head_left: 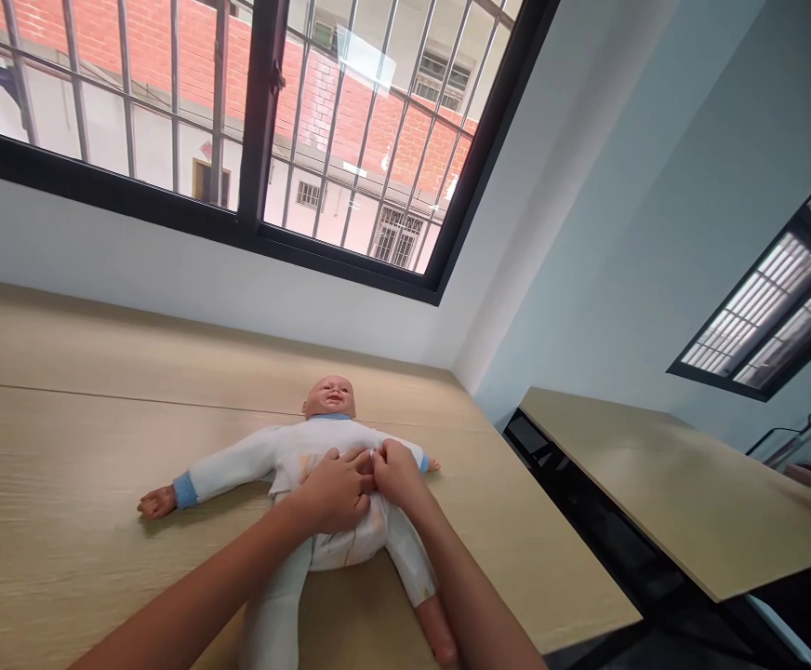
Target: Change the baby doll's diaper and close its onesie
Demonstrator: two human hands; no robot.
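A baby doll (332, 398) lies face up on the wooden table, its arms spread and its legs toward me. It wears a white long-sleeved top (242, 459) with blue cuffs and collar, white leg coverings and a white diaper (350, 547). Bent over the diaper's front at the waist, the fingers of my left hand (339, 489) grip it near its upper edge. My right hand (398, 473) pinches the diaper's edge at the doll's side, right beside my left fingertips. Both sets of fingers cover the exact part being held.
The pale wooden table (63, 447) runs up to the wall under a barred window (259, 130). To the right, across a dark gap, stands a second table (657, 475). Another window (768, 312) is in the right wall.
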